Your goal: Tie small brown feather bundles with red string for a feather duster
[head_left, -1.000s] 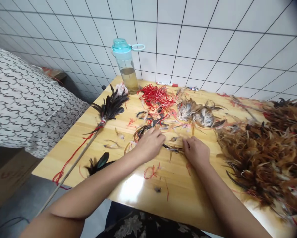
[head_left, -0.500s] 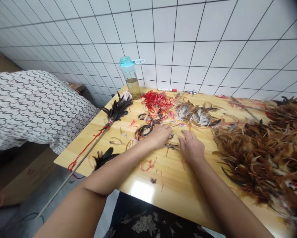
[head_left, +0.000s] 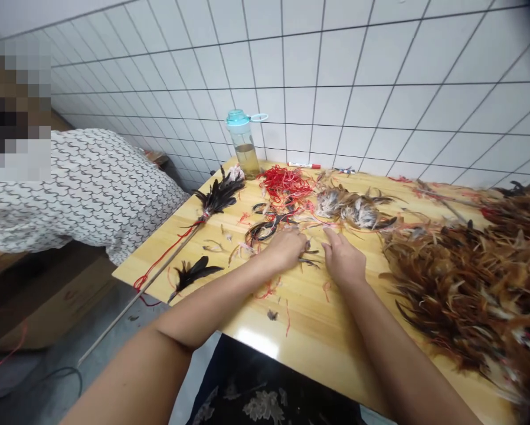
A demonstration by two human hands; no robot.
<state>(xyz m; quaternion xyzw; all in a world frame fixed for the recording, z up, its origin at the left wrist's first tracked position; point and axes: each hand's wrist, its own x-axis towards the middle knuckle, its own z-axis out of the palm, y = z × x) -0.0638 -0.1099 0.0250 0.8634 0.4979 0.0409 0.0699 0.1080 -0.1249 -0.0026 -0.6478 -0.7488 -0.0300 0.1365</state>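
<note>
- The left hand (head_left: 287,248) lies palm down at the middle of the frame, fingers curled and close together; its fingertips are partly hidden, so I cannot tell whether it grips anything
- The right hand (head_left: 347,260), just right of it, has thumb and forefinger a little apart, with nothing seen between them
- Small dark feathers (head_left: 310,262) lie on the table (head_left: 336,342) in the gap between the hands, at the centre of the frame; these look like the pieces being handled
- Such light bits probably slide or scatter easily, so a soft fingertip pinch near the quill should serve better than a sweep of the palm
- Resting both wrists low would likely steady the fingers
- The scissors (head_left: 261,232) lie just beyond the left hand, so its knuckles need care around them
- Loose strands from the red string (head_left: 287,183), upper centre, could snag the feathers; best kept apart
- The brown feather pile (head_left: 468,277), right of the frame, is better left unbrushed by the right forearm
</note>
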